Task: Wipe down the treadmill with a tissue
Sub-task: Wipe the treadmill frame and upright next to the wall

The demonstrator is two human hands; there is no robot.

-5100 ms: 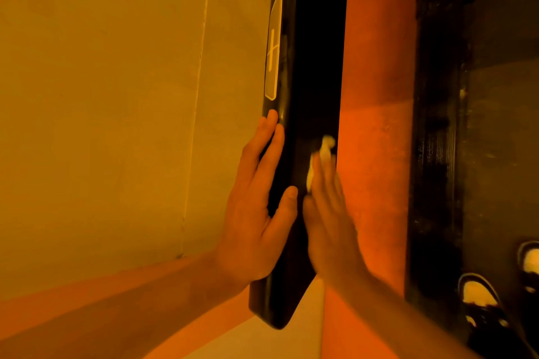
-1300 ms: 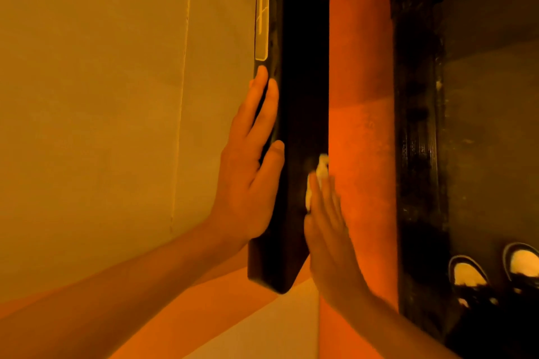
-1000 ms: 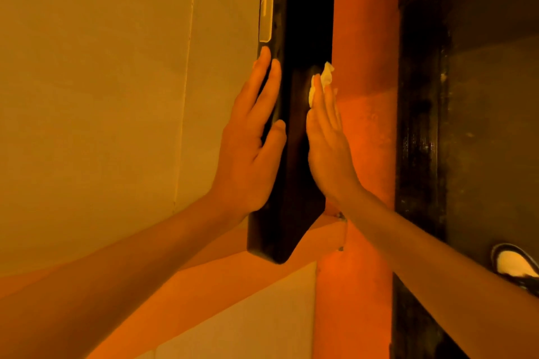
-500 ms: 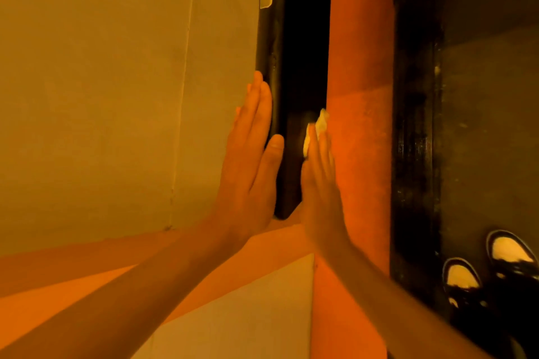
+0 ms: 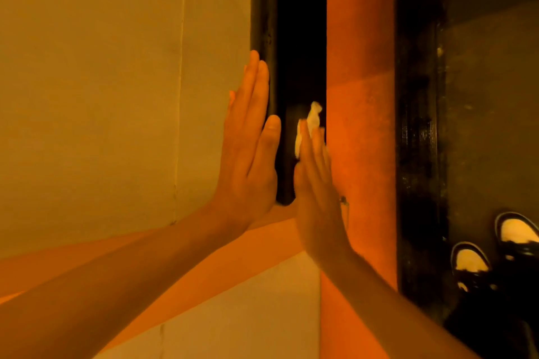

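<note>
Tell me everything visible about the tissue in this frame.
The tissue is a small, pale, crumpled wad that looks like soft paper. The straight fingers of the right hand press it against the dark upright face of the treadmill and hide most of it. Only a ragged tip above the fingertips and a thin strip along the finger edge show. It sits low on the panel. The left hand does not touch it.
</note>
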